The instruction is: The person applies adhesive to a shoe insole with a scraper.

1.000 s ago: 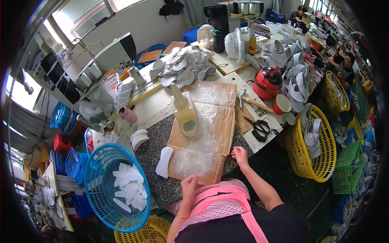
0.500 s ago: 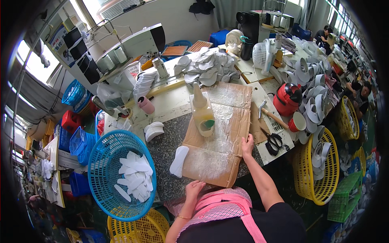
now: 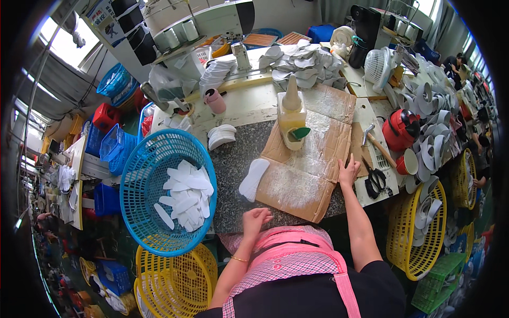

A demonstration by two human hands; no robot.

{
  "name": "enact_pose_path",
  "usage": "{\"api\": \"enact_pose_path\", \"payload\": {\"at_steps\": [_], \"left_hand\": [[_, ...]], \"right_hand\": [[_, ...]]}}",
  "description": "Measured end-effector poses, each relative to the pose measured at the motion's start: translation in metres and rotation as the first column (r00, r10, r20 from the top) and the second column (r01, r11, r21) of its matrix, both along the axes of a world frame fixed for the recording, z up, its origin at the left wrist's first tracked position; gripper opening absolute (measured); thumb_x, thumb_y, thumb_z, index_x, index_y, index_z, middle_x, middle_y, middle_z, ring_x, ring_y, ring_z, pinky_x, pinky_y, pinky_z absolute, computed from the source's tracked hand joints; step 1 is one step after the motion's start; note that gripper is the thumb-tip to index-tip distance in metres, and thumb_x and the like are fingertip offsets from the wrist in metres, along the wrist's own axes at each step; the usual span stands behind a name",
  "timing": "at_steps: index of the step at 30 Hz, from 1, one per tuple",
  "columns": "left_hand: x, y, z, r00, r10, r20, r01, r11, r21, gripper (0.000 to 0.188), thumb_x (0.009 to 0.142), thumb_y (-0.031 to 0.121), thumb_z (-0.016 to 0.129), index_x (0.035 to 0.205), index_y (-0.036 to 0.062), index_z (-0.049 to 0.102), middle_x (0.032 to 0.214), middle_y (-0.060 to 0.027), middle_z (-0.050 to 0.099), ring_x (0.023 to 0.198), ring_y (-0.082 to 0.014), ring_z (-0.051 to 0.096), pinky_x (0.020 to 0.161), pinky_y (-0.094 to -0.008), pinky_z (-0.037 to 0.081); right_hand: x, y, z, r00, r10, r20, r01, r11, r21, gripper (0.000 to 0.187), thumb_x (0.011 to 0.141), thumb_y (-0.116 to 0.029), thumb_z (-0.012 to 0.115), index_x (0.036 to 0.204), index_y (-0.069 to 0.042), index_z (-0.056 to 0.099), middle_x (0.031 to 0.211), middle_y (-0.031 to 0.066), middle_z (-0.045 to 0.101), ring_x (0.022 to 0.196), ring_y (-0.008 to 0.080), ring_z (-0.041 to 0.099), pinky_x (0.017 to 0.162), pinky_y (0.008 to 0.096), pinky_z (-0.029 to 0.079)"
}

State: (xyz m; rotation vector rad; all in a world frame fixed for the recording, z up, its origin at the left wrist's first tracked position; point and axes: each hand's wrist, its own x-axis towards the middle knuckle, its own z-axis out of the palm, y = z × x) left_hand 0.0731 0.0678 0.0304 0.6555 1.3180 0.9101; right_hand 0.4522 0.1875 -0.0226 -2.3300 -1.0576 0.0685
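On the table lies a sheet of brown cardboard (image 3: 327,188), smeared with whitish residue. My right hand (image 3: 348,170) rests at its right edge, fingers apart. My left hand (image 3: 256,218) hovers by the table's front edge, just off the cardboard's lower left corner, with its fingers curled in and nothing seen in them. A white insole-shaped piece (image 3: 254,180) lies along the cardboard's left edge. On the cardboard stands a yellowish squeeze bottle (image 3: 291,114) with a tall pale nozzle and a green patch near its base.
Left of me, a blue basket (image 3: 127,183) holds many white pieces. A small white stack (image 3: 221,137) and a pink bottle (image 3: 214,100) stand behind it. On the right lie a hammer (image 3: 383,146) and black scissors (image 3: 375,181), near a red rounded container (image 3: 401,130). Grey pieces (image 3: 305,62) pile up at the back.
The view has shifted, so the table sits higher and further right. My right hand's fingers have loosened and spread at the cardboard's edge. My left hand has drawn slightly away from the cardboard.
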Motion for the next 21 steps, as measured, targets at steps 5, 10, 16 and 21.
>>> {"api": "enact_pose_path", "payload": {"at_steps": [5,10,16,21], "left_hand": [[-0.053,0.033,-0.02,0.821,0.369,-0.435,-0.305,0.928,0.212,0.021,0.086,0.014,0.078,0.093,-0.0049,0.071,0.078,-0.0111,0.073,0.062,-0.014,0.068,0.056,-0.024,0.052],[-0.049,0.062,-0.023,0.576,0.368,-0.73,-0.196,0.929,0.314,0.027,0.084,0.018,0.08,0.092,-0.0057,0.071,0.073,-0.0082,0.072,0.063,-0.0132,0.066,0.063,-0.0275,0.052],[-0.062,0.062,-0.04,0.741,0.363,-0.565,-0.173,0.916,0.361,0.023,0.088,0.015,0.076,0.097,-0.0054,0.069,0.077,-0.0064,0.071,0.067,-0.0113,0.065,0.065,-0.0278,0.052],[-0.018,0.055,-0.002,0.946,0.239,-0.219,-0.196,0.959,0.203,0.015,0.096,0.01,0.066,0.098,-0.0048,0.064,0.081,-0.0073,0.069,0.068,-0.0137,0.068,0.062,-0.0238,0.055]], "right_hand": [[-0.021,0.007,0.026,0.921,0.294,-0.254,-0.208,0.926,0.314,0.046,0.088,-0.017,0.073,0.13,-0.007,0.056,0.108,0.0117,0.053,0.094,0.0226,0.058,0.084,0.0355,0.05],[-0.085,0.067,0.057,0.784,0.543,-0.3,-0.385,0.805,0.451,0.05,0.085,-0.022,0.079,0.128,-0.005,0.06,0.105,0.0112,0.059,0.08,0.0173,0.061,0.07,0.0314,0.053],[-0.1,0.092,0.083,0.665,0.737,0.12,-0.723,0.595,0.349,0.022,0.086,-0.006,0.069,0.107,-0.002,0.069,0.095,0.0115,0.065,0.085,0.0286,0.066,0.077,0.039,0.054],[-0.084,0.059,0.091,0.498,0.775,0.389,-0.867,0.447,0.219,0.013,0.088,-0.002,0.064,0.1,-0.001,0.068,0.093,0.0146,0.065,0.083,0.0305,0.065,0.071,0.0393,0.051]]}}
